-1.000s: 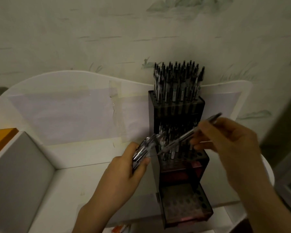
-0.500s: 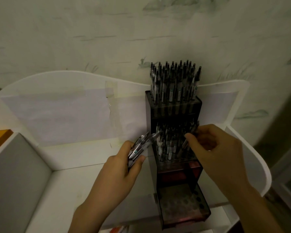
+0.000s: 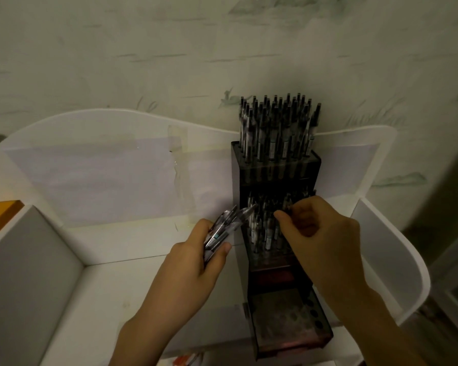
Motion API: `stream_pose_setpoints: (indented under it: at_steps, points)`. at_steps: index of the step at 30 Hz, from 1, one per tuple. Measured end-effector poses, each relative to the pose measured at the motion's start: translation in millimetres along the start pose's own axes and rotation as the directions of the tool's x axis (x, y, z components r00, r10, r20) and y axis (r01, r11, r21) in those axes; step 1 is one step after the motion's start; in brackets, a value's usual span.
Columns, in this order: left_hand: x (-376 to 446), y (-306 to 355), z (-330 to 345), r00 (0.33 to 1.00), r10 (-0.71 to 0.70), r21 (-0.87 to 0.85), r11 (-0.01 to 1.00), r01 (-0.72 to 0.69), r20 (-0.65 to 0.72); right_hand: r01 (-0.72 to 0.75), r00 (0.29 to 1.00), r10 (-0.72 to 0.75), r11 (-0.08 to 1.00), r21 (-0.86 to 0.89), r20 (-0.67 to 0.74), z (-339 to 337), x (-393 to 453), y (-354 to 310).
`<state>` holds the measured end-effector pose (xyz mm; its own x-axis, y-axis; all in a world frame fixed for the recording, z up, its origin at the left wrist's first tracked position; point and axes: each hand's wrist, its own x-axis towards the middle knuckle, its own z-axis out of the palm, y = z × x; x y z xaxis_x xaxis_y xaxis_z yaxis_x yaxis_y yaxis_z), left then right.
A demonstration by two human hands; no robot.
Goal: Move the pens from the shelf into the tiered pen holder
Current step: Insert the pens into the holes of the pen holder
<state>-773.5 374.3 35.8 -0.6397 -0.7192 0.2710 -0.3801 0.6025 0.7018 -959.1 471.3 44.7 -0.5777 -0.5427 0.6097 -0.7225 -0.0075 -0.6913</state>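
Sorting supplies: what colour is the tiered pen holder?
Dark, smoky brown-black, seen in the head view: tiered pen holder.

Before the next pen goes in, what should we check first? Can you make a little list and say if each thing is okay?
1. Left hand grips the spare pens firmly: ok.
2. Right hand is at the middle tier, fingers curled; whether it holds a pen: cannot tell.
3. Top tier has room: not ok, it looks packed with upright pens.
4. Bottom tier has free holes: ok, its holes look empty.
5. Tiered pen holder stands upright on the shelf: ok.
6. Free holes left in the middle tier: cannot tell, the hand and dim light hide them.
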Motion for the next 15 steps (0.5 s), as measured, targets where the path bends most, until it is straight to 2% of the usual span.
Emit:
stream_pose_setpoints:
  at_steps: [5,9,15]
  points:
    - [0,2,-1,1.0,-0.003,-0.012,1.0,0.003,-0.003,-0.01,1.0,0.011,0.999,-0.033,0.019,1,-2,4]
    - [0,2,0,1.0,-0.004,-0.01,1.0,0.004,0.002,-0.055,0.994,0.063,0.995,-0.086,0.094,6,-10,13]
    - [1,1,4,1.0,0.011,-0.002,1.0,-0.011,0.012,-0.118,0.987,0.122,0.992,-0.043,0.103,4,-13,15]
